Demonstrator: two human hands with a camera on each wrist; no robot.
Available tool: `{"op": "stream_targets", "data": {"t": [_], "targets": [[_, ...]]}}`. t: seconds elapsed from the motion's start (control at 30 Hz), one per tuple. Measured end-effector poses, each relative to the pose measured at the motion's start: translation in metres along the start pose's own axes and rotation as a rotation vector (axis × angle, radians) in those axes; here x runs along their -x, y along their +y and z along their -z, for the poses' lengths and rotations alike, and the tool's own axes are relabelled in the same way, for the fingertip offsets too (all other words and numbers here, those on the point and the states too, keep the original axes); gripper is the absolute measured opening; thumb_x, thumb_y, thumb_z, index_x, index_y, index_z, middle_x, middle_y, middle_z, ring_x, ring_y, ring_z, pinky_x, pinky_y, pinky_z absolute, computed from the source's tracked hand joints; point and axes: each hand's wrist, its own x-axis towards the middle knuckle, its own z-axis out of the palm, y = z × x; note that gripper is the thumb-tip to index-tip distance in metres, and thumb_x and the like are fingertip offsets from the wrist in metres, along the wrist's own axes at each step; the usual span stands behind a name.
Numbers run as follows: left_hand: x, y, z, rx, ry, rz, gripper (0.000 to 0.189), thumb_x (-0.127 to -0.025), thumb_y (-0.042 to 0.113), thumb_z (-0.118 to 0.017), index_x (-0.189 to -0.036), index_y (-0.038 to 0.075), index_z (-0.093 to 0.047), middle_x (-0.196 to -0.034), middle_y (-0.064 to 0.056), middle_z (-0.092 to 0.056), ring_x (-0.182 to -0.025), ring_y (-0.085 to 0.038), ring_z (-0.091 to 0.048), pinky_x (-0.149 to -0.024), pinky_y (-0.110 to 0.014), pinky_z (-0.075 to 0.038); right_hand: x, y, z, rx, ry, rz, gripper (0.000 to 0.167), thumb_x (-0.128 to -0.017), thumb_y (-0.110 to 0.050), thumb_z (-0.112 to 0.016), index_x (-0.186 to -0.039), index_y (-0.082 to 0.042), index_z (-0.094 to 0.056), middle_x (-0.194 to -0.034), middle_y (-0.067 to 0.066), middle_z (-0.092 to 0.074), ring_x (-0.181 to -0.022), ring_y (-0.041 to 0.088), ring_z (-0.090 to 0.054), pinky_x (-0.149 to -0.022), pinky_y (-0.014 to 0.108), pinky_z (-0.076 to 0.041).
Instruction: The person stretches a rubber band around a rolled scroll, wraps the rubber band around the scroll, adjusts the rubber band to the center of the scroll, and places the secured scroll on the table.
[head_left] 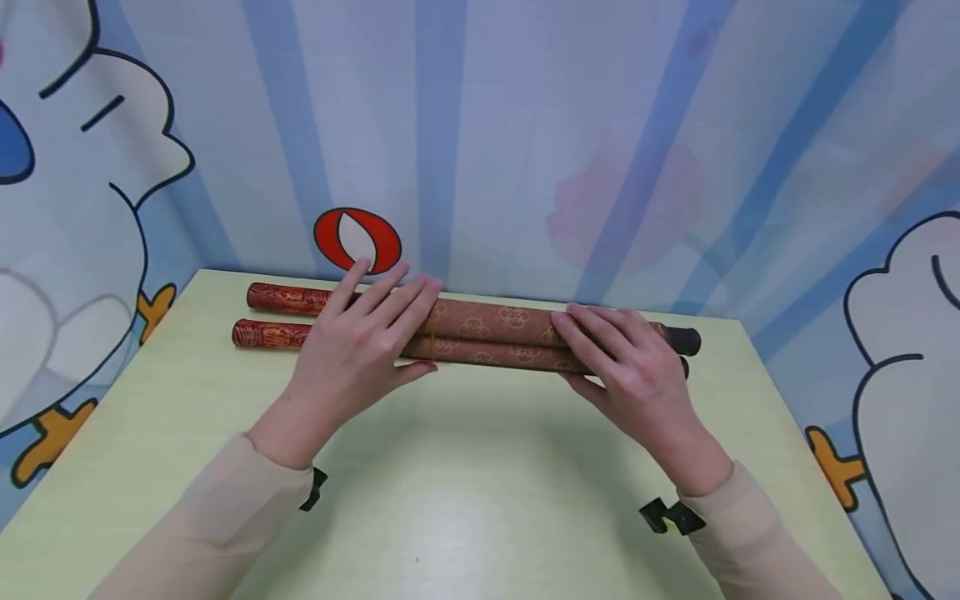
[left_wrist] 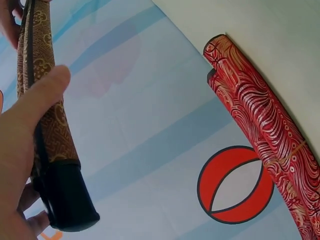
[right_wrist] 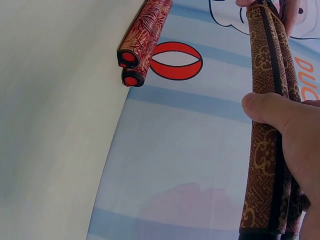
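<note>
Both hands hold a pair of brown tubes (head_left: 510, 354) with gold flower patterns and black end caps (head_left: 684, 341), lying side by side. My left hand (head_left: 352, 354) spans them toward their left end, its thumb along one tube near the black cap (left_wrist: 70, 197) in the left wrist view. Toward the right end, my right hand (head_left: 637, 375) grips the same pair, fingers over the top and thumb on the near side. A thin yellowish band (head_left: 432, 340) circles the pair beside the left hand. Red swirl-patterned tubes (head_left: 270, 335) show left of the left hand, partly hidden.
The red tubes (left_wrist: 260, 110) lie paired along the back of the pale table (head_left: 450, 500), close to the wall. A blue-striped cartoon backdrop (head_left: 495, 150) rises directly behind and at both sides. Beige sleeves (head_left: 225, 500) with black wrist mounts (head_left: 671, 517) extend over the near part.
</note>
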Motion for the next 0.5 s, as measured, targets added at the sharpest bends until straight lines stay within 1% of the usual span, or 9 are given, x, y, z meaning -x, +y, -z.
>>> {"op": "stream_targets", "data": {"t": [0.1,0.27,0.4,0.5], "targets": [[-0.001,0.004,-0.001,-0.029,-0.004,-0.007,0.096,-0.073,0.051,-0.098,-0.148,0.002,-0.062,-0.139,-0.016,-0.070,-0.139,-0.034,-0.059,-0.126,-0.054,-0.035,-0.001,0.000,0.001,-0.006,0.029,0.007,0.087,-0.071,-0.015,-0.102,-0.148,-0.009,-0.064,-0.139,0.017,-0.069,-0.119,0.039,-0.067,-0.093,0.055,-0.060],[-0.005,0.013,-0.004,-0.042,0.022,-0.014,0.088,-0.075,0.047,-0.098,-0.143,0.000,-0.066,-0.138,-0.017,-0.071,-0.135,-0.034,-0.063,-0.126,-0.051,-0.037,-0.004,-0.004,0.000,-0.012,0.067,0.024,0.086,-0.071,-0.013,-0.101,-0.148,-0.007,-0.064,-0.139,0.018,-0.069,-0.118,0.040,-0.067,-0.093,0.056,-0.060],[-0.009,0.016,-0.005,-0.033,0.046,-0.019,0.087,-0.077,0.048,-0.097,-0.143,0.001,-0.066,-0.139,-0.017,-0.071,-0.133,-0.033,-0.065,-0.126,-0.051,-0.037,-0.008,-0.005,0.000,-0.008,0.077,0.029,0.086,-0.071,-0.013,-0.101,-0.148,-0.007,-0.063,-0.139,0.019,-0.069,-0.118,0.040,-0.068,-0.094,0.057,-0.059],[-0.009,0.013,-0.002,-0.023,0.065,-0.015,0.091,-0.076,0.052,-0.096,-0.146,0.002,-0.064,-0.138,-0.015,-0.071,-0.134,-0.033,-0.064,-0.126,-0.052,-0.036,-0.009,-0.005,0.000,-0.009,0.083,0.024,0.086,-0.071,-0.012,-0.102,-0.148,-0.007,-0.064,-0.139,0.019,-0.069,-0.117,0.041,-0.068,-0.094,0.058,-0.059]]}}
